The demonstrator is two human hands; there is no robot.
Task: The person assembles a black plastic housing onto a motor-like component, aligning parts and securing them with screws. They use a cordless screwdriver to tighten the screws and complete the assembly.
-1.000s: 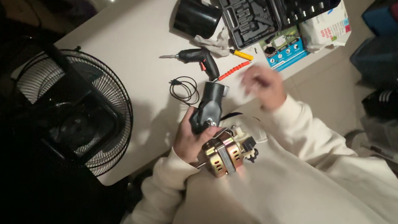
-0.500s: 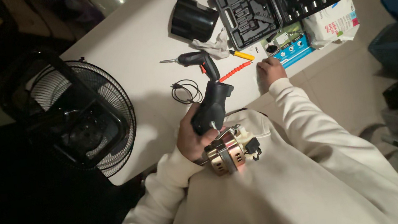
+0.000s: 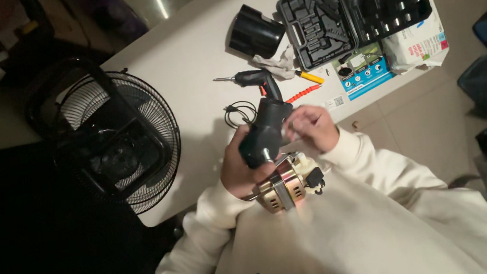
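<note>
My left hand (image 3: 236, 170) grips a dark cylindrical housing (image 3: 264, 129) and holds it tilted above the table's near edge. My right hand (image 3: 314, 126) has its fingers curled and pinched against the housing's upper end; anything small between the fingertips is hidden. Just below the housing, against my light sweatshirt, sits a gold-coloured electric motor (image 3: 285, 187) with a black plug on its right side.
On the white table (image 3: 186, 70) lie a black electric screwdriver (image 3: 256, 80), a coiled black cable (image 3: 239, 114), a black cup-shaped part (image 3: 254, 31), an open black tool case (image 3: 357, 4), a blue card (image 3: 364, 71) and a white packet (image 3: 421, 44). A black cage fan (image 3: 117, 143) stands left.
My right hand reached out to the table by the blue card, then came back to the top of the dark housing. My left hand kept hold of the housing.
</note>
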